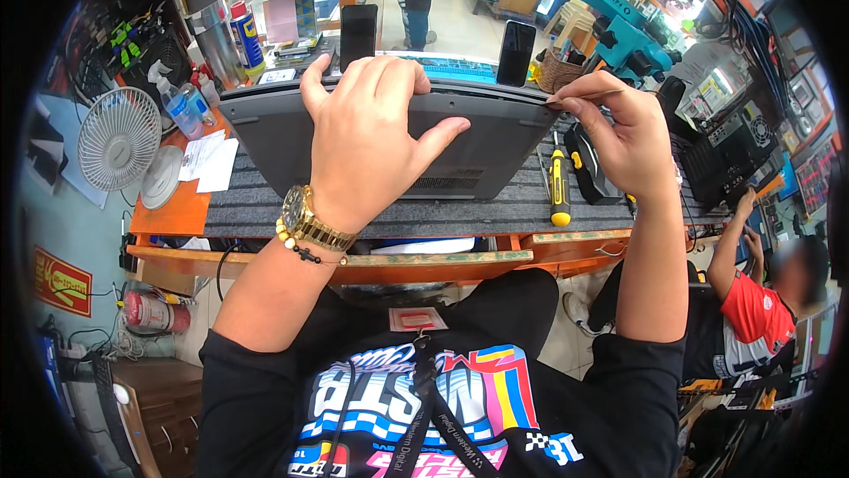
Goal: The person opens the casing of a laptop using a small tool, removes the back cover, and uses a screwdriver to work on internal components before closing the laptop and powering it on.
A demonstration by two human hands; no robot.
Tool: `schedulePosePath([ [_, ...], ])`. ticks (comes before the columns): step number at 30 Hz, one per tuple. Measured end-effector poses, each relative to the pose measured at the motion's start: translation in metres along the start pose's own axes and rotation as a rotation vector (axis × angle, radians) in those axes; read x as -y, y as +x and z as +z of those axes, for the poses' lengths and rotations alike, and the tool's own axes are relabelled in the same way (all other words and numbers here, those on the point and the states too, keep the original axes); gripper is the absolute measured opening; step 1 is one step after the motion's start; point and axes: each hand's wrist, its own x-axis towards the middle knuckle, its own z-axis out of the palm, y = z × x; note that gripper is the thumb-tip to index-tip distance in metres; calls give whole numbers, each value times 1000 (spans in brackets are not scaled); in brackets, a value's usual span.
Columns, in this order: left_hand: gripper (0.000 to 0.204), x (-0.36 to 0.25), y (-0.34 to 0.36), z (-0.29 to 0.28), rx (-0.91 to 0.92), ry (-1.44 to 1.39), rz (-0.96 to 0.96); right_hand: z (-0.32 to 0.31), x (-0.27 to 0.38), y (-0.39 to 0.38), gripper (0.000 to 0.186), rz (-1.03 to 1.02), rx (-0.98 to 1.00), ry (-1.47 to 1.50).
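A: Grip first. By the left hand (371, 120), the top edge is held, fingers curled over it, thumb spread wide over the panel. By the right hand (623, 129), the top right corner is pinched, thumb and forefinger pressed together; whether a thin tool is also held cannot be told.

B: And the thing itself?

A: A matte grey, flat, rectangular laptop (478, 146), tilted up on the ribbed grey counter (389, 215), underside facing the wearer. A narrow dark gap is seen along the top edge near the right hand.

B: Handling?

A: Moderate weight judged; stiff as a whole, but the thin panel could be flexed and its edge clips snapped. The smooth face may be slippery. It is best held by the long edge, with pressure kept off the middle.

B: Nearby?

A: A yellow-and-black, stubby-handled screwdriver (559, 188) is seen lying right of the laptop.
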Motion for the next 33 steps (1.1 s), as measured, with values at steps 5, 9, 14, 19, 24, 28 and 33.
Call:
schedulePosePath([
  [5, 49, -1, 0, -1, 15, 6, -1, 1, 4, 9, 7, 50, -12, 74],
  [9, 50, -1, 0, -1, 12, 15, -2, 5, 11, 18, 10, 161, -32, 125],
  [14, 52, -3, 0, 0, 10, 17, -5, 6, 11, 23, 12, 266, -46, 146],
  [19, 53, -3, 0, 1, 21, 24, -13, 5, 14, 27, 11, 342, -17, 117],
  [24, 54, -3, 0, 4, 14, 23, -3, 8, 9, 23, 12, 365, 7, 125],
  [28, 54, -1, 2, 3, 15, 20, -6, 4, -7, 16, 13, 337, -139, 285],
  [33, 54, -1, 3, 6, 13, 47, -15, 17, 19, 29, 13, 159, -274, 500],
])
